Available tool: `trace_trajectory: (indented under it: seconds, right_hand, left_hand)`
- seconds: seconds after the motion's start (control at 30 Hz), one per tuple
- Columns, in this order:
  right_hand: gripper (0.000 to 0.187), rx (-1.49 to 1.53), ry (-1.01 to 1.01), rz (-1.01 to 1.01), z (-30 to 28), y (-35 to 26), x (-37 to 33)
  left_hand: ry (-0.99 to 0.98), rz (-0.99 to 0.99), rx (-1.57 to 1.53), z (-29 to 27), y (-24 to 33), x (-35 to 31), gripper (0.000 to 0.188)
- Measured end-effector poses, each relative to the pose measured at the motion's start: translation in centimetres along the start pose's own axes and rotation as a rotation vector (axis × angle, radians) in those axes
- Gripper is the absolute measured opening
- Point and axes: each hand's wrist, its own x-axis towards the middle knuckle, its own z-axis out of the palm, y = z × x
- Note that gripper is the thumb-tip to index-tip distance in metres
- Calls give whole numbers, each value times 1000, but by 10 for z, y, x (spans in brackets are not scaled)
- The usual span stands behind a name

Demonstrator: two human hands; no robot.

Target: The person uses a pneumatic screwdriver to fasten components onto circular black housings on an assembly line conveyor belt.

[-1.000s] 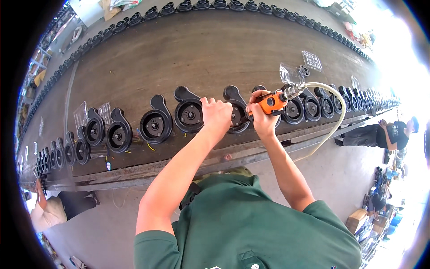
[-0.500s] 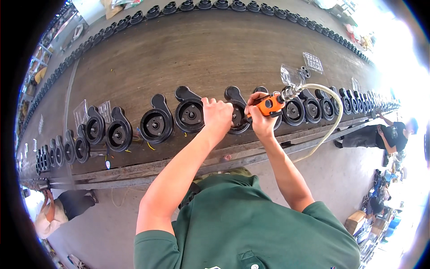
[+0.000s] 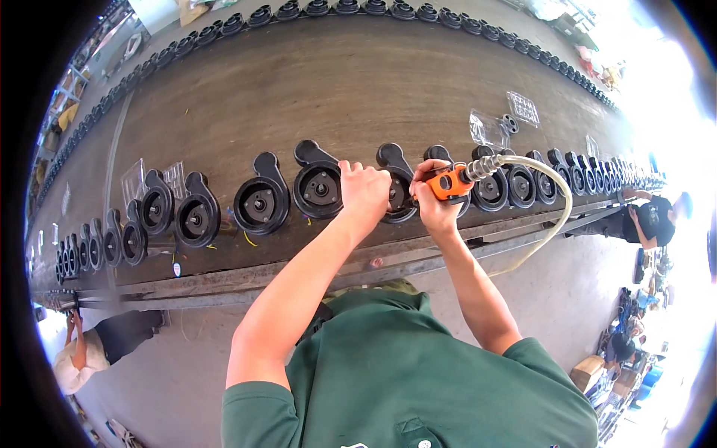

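The black pump casing sits in the row on the long desk, steadied as before by the closed left hand, while the right hand, gripping the orange air tool, has barely shifted, suggesting fastening continues.

Taking the long wooden bench as your landmark: two clear plastic bags lie flat on it up to your right, a crumpled one just behind the row of black housings, and a flatter one with a grid pattern just beyond it, toward the far edge. Two more clear bags and sit on the bench to your left, tucked behind the housings there. A brown cardboard box stands on the floor, off the bench's right end, near you.
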Motion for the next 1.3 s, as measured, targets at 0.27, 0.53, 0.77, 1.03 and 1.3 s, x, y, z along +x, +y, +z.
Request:
trace_trajectory:
  seconds: [0.27, 0.53, 0.77, 1.03, 1.3]
  right_hand:
    - [21, 23, 21, -19, 3, -7, 2]
    - [27, 5, -16, 18, 1, -8, 2]
    - [23, 69, -2, 1, 3, -4, 5]
    - [23, 59, -17, 23, 5, -2, 4]
    - [23, -1, -121, -7, -2, 12, 0]
  left_hand:
    - [0, -29, 51, 1, 2, 0, 35]
    - [-7, -36, 53, 1, 2, 0, 34]
    - [-10, -34, 56, 0, 2, 1, 34]
    - [37, -1, 1, 9, -3, 5, 36]
    - [19, 7, -2, 4, -1, 5, 37]
